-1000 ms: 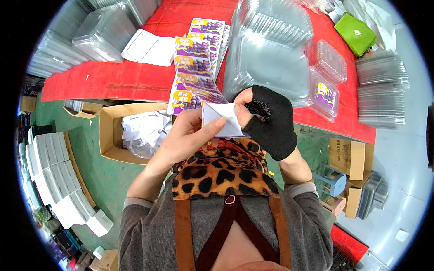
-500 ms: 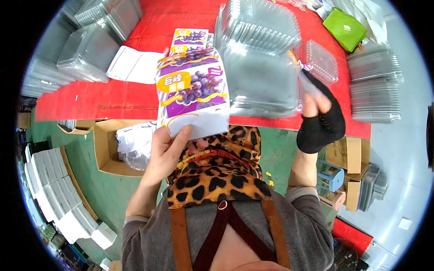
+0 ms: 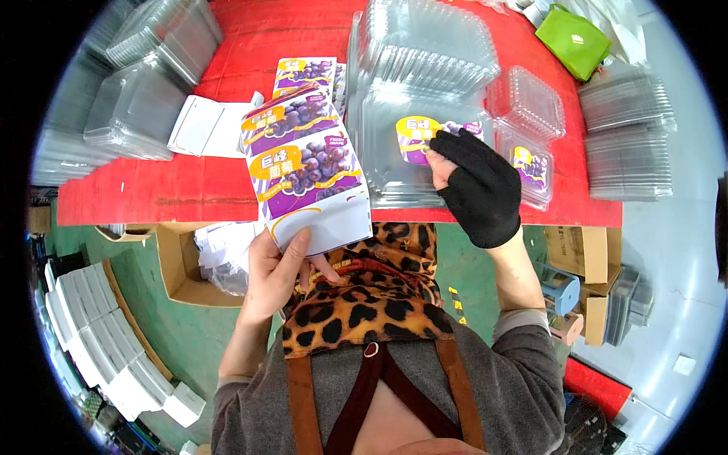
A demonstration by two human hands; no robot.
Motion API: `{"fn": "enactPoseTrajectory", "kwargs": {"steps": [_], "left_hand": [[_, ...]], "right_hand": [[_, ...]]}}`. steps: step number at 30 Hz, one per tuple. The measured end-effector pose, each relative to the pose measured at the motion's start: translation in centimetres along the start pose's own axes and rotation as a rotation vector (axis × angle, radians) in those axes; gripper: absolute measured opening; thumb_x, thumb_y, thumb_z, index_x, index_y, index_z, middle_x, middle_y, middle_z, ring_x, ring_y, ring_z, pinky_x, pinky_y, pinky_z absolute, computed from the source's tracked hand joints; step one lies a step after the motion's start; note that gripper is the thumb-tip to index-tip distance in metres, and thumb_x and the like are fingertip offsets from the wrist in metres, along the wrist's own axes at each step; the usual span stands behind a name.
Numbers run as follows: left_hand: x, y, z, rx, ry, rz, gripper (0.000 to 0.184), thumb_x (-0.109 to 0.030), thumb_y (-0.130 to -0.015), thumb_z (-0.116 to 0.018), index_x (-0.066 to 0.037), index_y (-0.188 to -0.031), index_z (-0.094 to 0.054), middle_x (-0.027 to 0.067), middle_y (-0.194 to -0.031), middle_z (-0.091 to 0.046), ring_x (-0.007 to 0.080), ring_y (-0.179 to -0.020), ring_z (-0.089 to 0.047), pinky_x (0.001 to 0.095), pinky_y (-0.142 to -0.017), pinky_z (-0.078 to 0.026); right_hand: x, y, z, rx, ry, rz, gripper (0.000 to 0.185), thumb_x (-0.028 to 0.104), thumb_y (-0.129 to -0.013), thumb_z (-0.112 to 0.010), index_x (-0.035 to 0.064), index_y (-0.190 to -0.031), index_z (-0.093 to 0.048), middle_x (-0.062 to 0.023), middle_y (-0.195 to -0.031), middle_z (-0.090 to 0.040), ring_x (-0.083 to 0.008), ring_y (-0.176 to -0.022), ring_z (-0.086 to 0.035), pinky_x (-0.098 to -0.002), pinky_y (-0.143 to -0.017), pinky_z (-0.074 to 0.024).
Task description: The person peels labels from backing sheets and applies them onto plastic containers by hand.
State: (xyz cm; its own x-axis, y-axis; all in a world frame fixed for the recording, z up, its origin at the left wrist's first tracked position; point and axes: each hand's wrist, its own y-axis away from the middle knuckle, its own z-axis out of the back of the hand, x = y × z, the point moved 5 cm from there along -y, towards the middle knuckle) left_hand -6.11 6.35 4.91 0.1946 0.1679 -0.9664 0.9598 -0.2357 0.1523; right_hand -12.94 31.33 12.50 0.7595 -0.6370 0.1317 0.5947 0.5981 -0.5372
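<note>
My left hand [image 3: 277, 269] pinches the lower, bare end of a strip of grape stickers [image 3: 309, 163], printed with purple grapes and yellow patches. The strip's far end reaches back over the table. My right hand [image 3: 481, 186], in a black fingerless glove, has thumb and fingers closed at the lower right of a single grape sticker [image 3: 413, 140]. That sticker is over a large clear plastic box lid [image 3: 390, 178]; whether it touches the lid I cannot tell. To the right, a small clear box [image 3: 542, 199] has another grape sticker [image 3: 531, 167] on it.
Tall stacks of clear boxes [image 3: 428, 45] stand behind my right hand, with more at the left [image 3: 136, 106] and right [image 3: 629, 159]. A stack of grape stickers [image 3: 303, 72], white cards [image 3: 208, 129] and a green bag [image 3: 574, 42] lie on the red table [image 3: 136, 193]. Cartons [image 3: 182, 265] sit below.
My right hand has moved left, from beside the small box to the large lid, with a grape sticker at its fingers. The strip in my left hand has shifted slightly left and tilted.
</note>
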Motion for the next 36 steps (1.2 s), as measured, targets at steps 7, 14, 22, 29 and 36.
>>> {"fn": "enactPoseTrajectory", "kwargs": {"steps": [7,14,22,29,36], "left_hand": [[0.2,0.3,-0.2,0.035,0.172,0.175,0.023,-0.008,-0.103,-0.046,0.007,-0.119,-0.052,0.0171,-0.089,-0.068,0.0195,-0.059,-0.069,0.0199,-0.038,-0.044],[0.0,-0.1,-0.8,-0.048,0.221,0.017,0.018,-0.001,-0.098,-0.053,0.005,-0.111,-0.063,0.0184,-0.096,-0.072,0.0219,-0.08,-0.071,0.0309,-0.071,-0.058],[0.1,1.1,-0.3,-0.123,0.078,-0.022,0.025,-0.013,-0.095,-0.067,-0.002,-0.117,-0.065,0.0019,-0.11,-0.068,0.0069,-0.097,-0.059,0.025,-0.086,-0.048],[-2.5,0.8,-0.6,-0.058,0.019,-0.213,0.023,-0.01,-0.094,-0.067,-0.003,-0.116,-0.067,0.0022,-0.11,-0.069,0.0074,-0.099,-0.06,0.0256,-0.087,-0.048],[-4.3,-3.5,-2.4,0.042,0.071,-0.388,0.027,-0.004,-0.092,-0.067,0.0,-0.118,-0.062,0.0031,-0.113,-0.068,0.0083,-0.101,-0.061,0.0261,-0.087,-0.049]], "right_hand": [[1.2,-0.2,-0.6,0.218,-0.021,-0.145,0.039,0.018,-0.085,-0.07,0.0005,-0.12,-0.063,-0.0178,-0.127,-0.062,-0.0348,-0.119,-0.058,-0.044,-0.101,-0.0477],[-3.6,5.3,1.5,0.013,0.149,-0.59,0.035,0.024,-0.094,-0.062,-0.0011,-0.119,-0.063,-0.0246,-0.126,-0.061,-0.0393,-0.114,-0.06,-0.0427,-0.097,-0.0475],[-4.7,8.8,2.0,-0.093,-0.217,-0.874,0.026,0.019,-0.097,-0.059,-0.002,-0.109,-0.068,-0.0134,-0.093,-0.063,-0.0249,-0.084,-0.061,-0.0342,-0.078,-0.0482],[-5.8,9.7,2.2,-0.11,-0.3,-0.809,0.029,0.024,-0.098,-0.059,0.0003,-0.111,-0.069,-0.0085,-0.09,-0.063,-0.0177,-0.082,-0.058,-0.0306,-0.076,-0.046],[-7.2,11.2,3.2,-0.203,-0.796,-1.169,0.043,0.038,-0.099,-0.055,0.0029,-0.117,-0.07,-0.0039,-0.1,-0.066,-0.0115,-0.084,-0.059,-0.0257,-0.071,-0.046]]}}
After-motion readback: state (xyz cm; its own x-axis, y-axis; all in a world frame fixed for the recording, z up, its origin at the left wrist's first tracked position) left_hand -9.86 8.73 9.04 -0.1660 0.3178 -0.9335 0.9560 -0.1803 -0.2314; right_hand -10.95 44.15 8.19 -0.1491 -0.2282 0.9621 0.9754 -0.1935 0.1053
